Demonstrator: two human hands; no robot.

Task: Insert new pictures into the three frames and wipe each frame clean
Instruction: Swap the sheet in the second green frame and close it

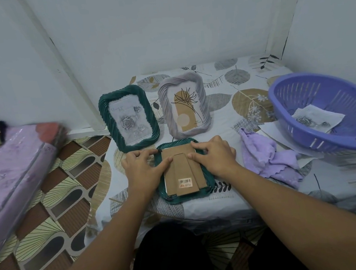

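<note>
Third frame, the teal picture frame [183, 172], is face-down under my fingers. Left hand [142, 171] and right hand [214, 158] rest spread on its cardboard backing [180, 154], pinching nothing. Next I'd guess: working the clips, then the purple cloth [268, 157].

Pale white walls [160, 25] meet in a corner behind the low desk [266, 180], with white trim strips [62, 65] running up on both sides. A leaf-print cloth [246, 100] covers the desk. The floor [55, 215] has a brown and cream fan pattern. A lilac mattress [11, 176] wrapped in plastic lies at the left. Light is soft and even
</note>
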